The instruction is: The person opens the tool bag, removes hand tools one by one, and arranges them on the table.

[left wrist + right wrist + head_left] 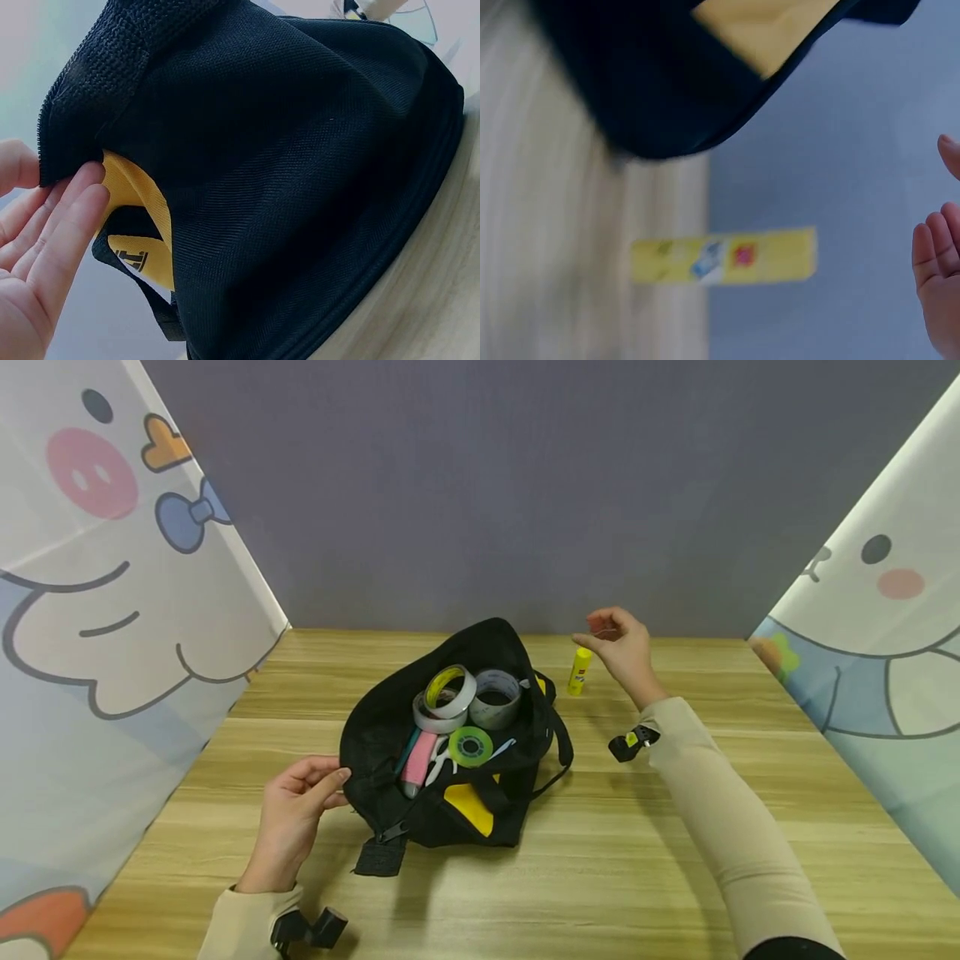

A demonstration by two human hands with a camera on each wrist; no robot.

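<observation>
A black tool bag (442, 814) with yellow panels lies unzipped on the table. My left hand (300, 806) pinches the left edge of its opening; in the left wrist view the fingers (56, 232) hold the zippered rim. Inside are several tape rolls (495, 714), a green tape roll (470, 747), a pink box cutter (417, 760) and a white-handled tool (438, 764). Right of the bag a yellow glue stick (579, 672) stands upright. Just above and beside it is my right hand (622, 647), thumb and fingers apart, holding nothing. In the right wrist view the glue stick (724, 257) is apart from the fingers.
The wood-grain table (675, 827) reaches back to a grey wall (480, 485). Cartoon-printed cloths (97, 610) hang at both sides. A black strap (564, 747) loops out from the bag's right side, between the bag and my right arm.
</observation>
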